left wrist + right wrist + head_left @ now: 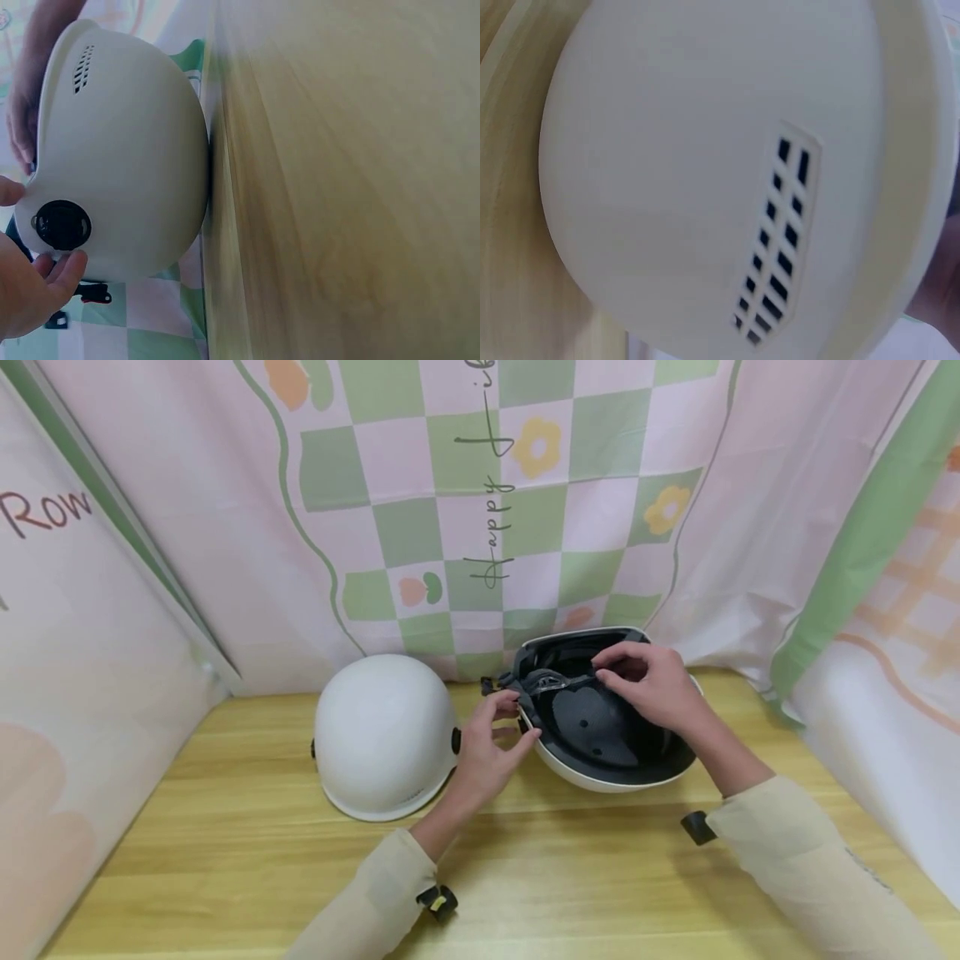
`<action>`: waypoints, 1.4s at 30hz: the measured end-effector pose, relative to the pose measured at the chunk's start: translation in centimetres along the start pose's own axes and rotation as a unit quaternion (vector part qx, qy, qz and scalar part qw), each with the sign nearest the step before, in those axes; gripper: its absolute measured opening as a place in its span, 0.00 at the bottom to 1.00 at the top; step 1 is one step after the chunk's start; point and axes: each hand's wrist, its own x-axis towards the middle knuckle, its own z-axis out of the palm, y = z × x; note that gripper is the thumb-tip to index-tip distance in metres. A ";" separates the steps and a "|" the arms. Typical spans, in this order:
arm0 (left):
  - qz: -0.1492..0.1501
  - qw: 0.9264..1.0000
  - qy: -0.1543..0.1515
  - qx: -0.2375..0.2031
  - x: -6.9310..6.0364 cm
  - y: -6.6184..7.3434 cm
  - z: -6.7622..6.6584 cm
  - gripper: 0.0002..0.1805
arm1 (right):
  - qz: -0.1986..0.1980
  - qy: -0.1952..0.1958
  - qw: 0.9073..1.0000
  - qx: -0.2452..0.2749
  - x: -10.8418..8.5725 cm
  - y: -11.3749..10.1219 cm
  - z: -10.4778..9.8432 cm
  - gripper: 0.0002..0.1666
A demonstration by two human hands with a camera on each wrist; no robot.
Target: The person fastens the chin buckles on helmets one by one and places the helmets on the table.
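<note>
A white helmet (611, 787) lies upside down, its black padded inside facing up. My left hand (487, 752) holds its left side; in the left wrist view the curled fingers (69, 271) touch the shell beside a round black knob (64, 225), the thumb near the rim. Over the opening, my right hand (651, 683) pinches the end of a dark strap (577, 680) between thumb and forefinger. What exactly lies in that pinch is partly hidden. The right wrist view shows mostly the white shell (682, 172) with its slotted vent (776, 240); the right hand is mostly hidden behind it.
A second white helmet (382, 735) stands dome up to the left on the wooden table (540, 877). Printed curtains (465, 527) hang close behind both helmets and along the sides. A black buckle (489, 685) sticks out at the held helmet's left edge.
</note>
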 end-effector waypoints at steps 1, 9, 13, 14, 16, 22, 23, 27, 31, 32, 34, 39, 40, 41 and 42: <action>0.003 1.000 0.000 0.000 0.0 0.0 0.0 0.27 | 0.001 0.009 1.000 0.008 0.0 0.0 -0.1 0.09; 0.009 1.000 0.002 0.004 0.0 0.0 -0.1 0.27 | 0.013 0.069 0.994 0.081 0.1 0.5 -1.1 0.10; 0.011 1.000 0.002 0.002 0.1 0.0 -0.1 0.27 | 0.014 0.102 0.989 0.105 0.1 0.4 -1.5 0.10; 0.012 1.000 0.002 0.000 0.1 0.0 -0.1 0.27 | 0.014 0.108 0.988 0.107 0.1 0.5 -1.5 0.10; 0.013 1.000 0.002 -0.005 0.2 -0.1 -0.1 0.27 | 0.015 0.116 0.987 0.113 0.1 0.6 -1.7 0.10; 0.005 1.000 -0.001 -0.002 0.1 -0.2 -0.2 0.28 | 0.014 0.126 0.982 0.139 0.1 0.9 -1.8 0.09; 0.003 1.000 -0.002 0.000 0.1 -0.2 -0.2 0.28 | 0.015 0.133 0.980 0.149 0.2 0.9 -1.8 0.09; 0.003 1.000 -0.002 0.004 0.1 -0.2 -0.3 0.28 | 0.027 0.174 0.962 0.208 0.3 1.0 -1.9 0.07; 0.004 1.000 -0.001 0.006 0.2 -0.2 -0.3 0.27 | 0.036 0.186 0.955 0.227 0.3 0.9 -2.1 0.05; 0.003 1.000 0.000 0.007 0.2 -0.2 -0.3 0.28 | 0.037 0.180 0.957 0.224 0.3 1.0 -2.1 0.05; 0.000 1.000 0.000 0.008 0.2 -0.2 -0.3 0.28 | 0.045 0.165 0.967 0.191 0.1 1.1 -2.2 0.05; -0.009 1.000 -0.001 0.013 0.2 -0.2 -0.4 0.27 | 0.063 0.124 0.981 0.136 -0.2 1.7 -2.2 0.08; -0.009 1.000 0.001 0.015 0.2 -0.2 -0.4 0.27 | 0.063 0.117 0.983 0.124 -0.2 1.8 -2.2 0.09; -0.007 1.000 0.004 0.017 0.3 -0.1 -0.4 0.26 | 0.061 0.109 0.986 0.106 -0.3 1.9 -2.3 0.08; -0.006 1.000 0.007 0.020 0.4 -0.1 -0.4 0.25 | 0.056 0.100 0.990 0.087 -0.4 1.9 -2.3 0.08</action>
